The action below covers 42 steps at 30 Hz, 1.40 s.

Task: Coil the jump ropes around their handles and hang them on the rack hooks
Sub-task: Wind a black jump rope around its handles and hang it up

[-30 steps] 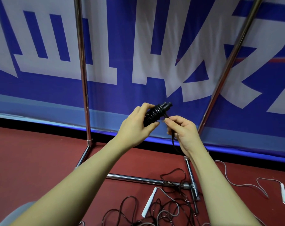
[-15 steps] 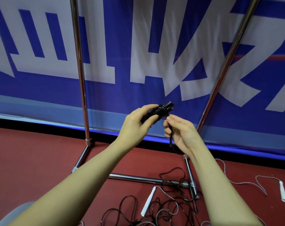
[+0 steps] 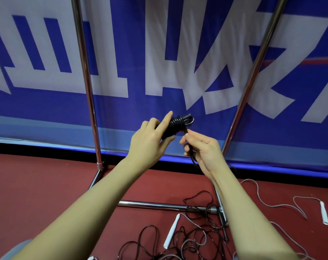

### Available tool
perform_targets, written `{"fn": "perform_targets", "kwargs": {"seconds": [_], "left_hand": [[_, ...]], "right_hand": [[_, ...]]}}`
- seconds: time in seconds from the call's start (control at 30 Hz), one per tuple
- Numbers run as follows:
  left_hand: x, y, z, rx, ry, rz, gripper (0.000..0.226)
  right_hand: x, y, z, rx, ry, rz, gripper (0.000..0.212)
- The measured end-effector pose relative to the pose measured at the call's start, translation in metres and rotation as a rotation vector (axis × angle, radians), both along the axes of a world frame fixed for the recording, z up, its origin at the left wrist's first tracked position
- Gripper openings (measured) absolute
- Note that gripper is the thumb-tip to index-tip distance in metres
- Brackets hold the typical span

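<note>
The left hand (image 3: 150, 145) grips the coiled handles (image 3: 175, 124), long axis tilted up-right; the right hand (image 3: 202, 151), just below-right, pinches the cord (image 3: 192, 158).

The coiled rope bundle (image 3: 176, 124) sits between the left hand (image 3: 150, 145) and the right hand (image 3: 204, 149), before the banner (image 3: 159, 53). Below, loose ropes (image 3: 178, 239) lie tangled across the rack's base bar (image 3: 155, 205) (another rope (image 3: 283, 203) lies further right).
</note>
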<state>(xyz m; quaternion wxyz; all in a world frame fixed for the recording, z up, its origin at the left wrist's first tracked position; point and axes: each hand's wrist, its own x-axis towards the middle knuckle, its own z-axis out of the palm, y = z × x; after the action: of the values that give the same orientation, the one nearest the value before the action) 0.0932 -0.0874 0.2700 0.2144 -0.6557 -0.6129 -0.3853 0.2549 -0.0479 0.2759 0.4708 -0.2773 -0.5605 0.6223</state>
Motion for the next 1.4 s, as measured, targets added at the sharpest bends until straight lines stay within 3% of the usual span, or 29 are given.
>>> {"fn": "perform_targets", "kwargs": {"seconds": [0.1,0.2,0.3,0.43,0.67,0.83,1.0,1.07,1.23,1.4], "left_hand": [[-0.002,-0.006,0.007,-0.212,-0.317,-0.194,0.065],[0.006,-0.013,0.012,-0.256,-0.499,-0.326,0.069],[0.009,-0.014,0.013,-0.287,-0.449,-0.294,0.073],[0.009,-0.01,0.009,-0.195,-0.388,-0.222,0.052],[0.01,-0.006,0.002,-0.071,-0.293,-0.116,0.059],[0.013,-0.011,0.011,-0.034,-0.547,-0.295,0.04],[0.014,-0.01,0.014,-0.13,-0.729,-0.482,0.028],[0.014,-0.009,0.011,-0.143,-0.689,-0.471,0.031],[0.008,-0.001,0.0,-0.13,-0.308,-0.414,0.065],[0.008,0.001,-0.003,0.036,-0.065,-0.143,0.06]], "right_hand": [[0.003,0.001,0.003,0.045,0.012,0.012,0.022],[0.003,0.002,0.004,0.108,-0.024,-0.063,0.025],[0.003,0.001,0.004,0.139,-0.047,-0.088,0.02],[0.005,0.0,0.004,0.178,-0.115,-0.11,0.016],[0.004,0.003,0.002,0.101,-0.103,-0.058,0.02],[0.004,0.005,0.004,0.111,-0.156,-0.026,0.017],[0.003,0.005,0.002,0.146,-0.163,-0.01,0.015],[0.001,0.003,0.001,0.131,-0.128,-0.053,0.018],[-0.002,-0.002,0.005,0.081,0.002,-0.145,0.026],[-0.005,-0.004,0.007,0.088,0.009,-0.185,0.031]]}}
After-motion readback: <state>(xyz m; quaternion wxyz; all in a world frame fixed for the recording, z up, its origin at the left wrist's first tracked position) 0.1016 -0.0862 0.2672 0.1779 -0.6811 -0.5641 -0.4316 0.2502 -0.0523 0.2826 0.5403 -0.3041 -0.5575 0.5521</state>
